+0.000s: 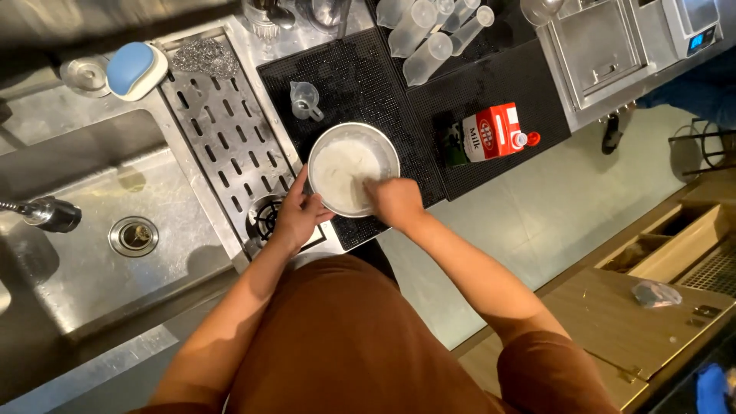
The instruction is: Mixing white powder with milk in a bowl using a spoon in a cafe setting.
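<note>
Head view shows the left hand (297,216) gripping the near rim of a round steel bowl of white batter (353,168) while the right hand (393,201) dips curled fingers inside (its hold hidden), with a clear measuring cup (306,100) beyond the bowl and a red-and-green milk carton (486,135) to its right.

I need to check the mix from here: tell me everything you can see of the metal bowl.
The metal bowl is round, shiny steel, upright on the black ribbed mat beside the slotted drain board. It holds a pale, creamy white mixture. The left hand grips its near-left rim; the right hand reaches over the near-right rim into the mixture. Any tool it holds is hidden.
</note>
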